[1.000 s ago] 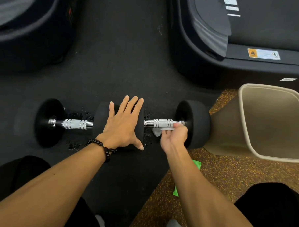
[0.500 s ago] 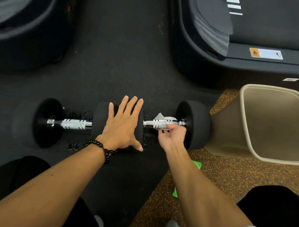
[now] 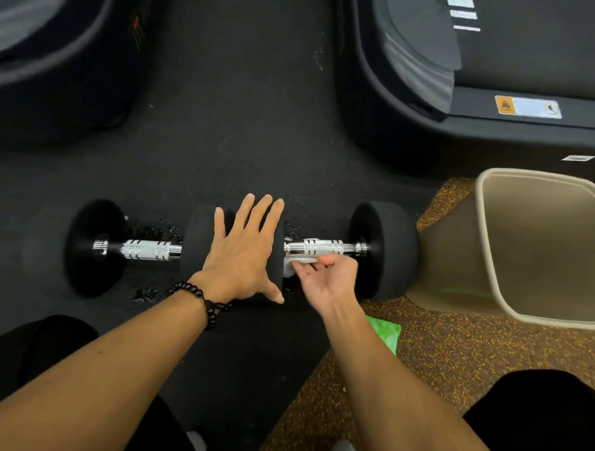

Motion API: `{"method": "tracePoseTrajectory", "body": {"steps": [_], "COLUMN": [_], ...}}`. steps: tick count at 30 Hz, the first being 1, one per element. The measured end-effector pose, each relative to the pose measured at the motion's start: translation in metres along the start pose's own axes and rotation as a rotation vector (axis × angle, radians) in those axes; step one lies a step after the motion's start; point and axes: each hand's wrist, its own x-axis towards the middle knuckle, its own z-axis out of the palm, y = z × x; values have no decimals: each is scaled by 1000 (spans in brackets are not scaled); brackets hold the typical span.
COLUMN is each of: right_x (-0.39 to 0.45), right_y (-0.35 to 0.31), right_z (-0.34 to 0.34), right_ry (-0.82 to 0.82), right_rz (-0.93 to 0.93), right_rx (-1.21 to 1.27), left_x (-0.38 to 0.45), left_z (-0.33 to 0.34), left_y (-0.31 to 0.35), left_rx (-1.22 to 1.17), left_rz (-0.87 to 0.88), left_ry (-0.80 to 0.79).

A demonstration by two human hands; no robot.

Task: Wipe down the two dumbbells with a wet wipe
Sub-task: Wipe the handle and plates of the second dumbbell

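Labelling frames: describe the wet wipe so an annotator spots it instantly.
Start at the beige bin on the right; the right dumbbell lies just left of it. Under its chrome handle, the right hand pinches the wet wipe: the only white, crumpled thing there.

Left dumbbell: matt black heads, bright chrome handle banded with knurled rings. Right dumbbell: same black heads, same ringed chrome handle. Wet wipe: white. Bracelet: glossy black beads. Floor mat: charcoal black, faintly speckled. Floor: brown with dense yellow-orange flecks. Bin: plain beige. Packet: vivid green. Warning label: orange panel beside pale panel.
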Motion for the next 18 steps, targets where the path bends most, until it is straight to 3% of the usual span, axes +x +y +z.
{"method": "tracePoseTrajectory", "body": {"steps": [3, 9, 13, 18], "right_x": [2, -8, -4, -21], "right_y": [4, 1, -1, -4], "right_z": [10, 0, 5, 17], "right_ry": [3, -51, -26, 43], "right_rz": [0, 95, 99, 158], "right_rx": [132, -76, 161, -72], "left_x": [-1, -2, -1, 0], "left_z": [1, 3, 3, 2], "left_y": [0, 0, 0, -1], "left_rx": [3, -1, -6, -12], "left_rz": [1, 5, 8, 13], "left_ry": [6, 9, 13, 16]}}
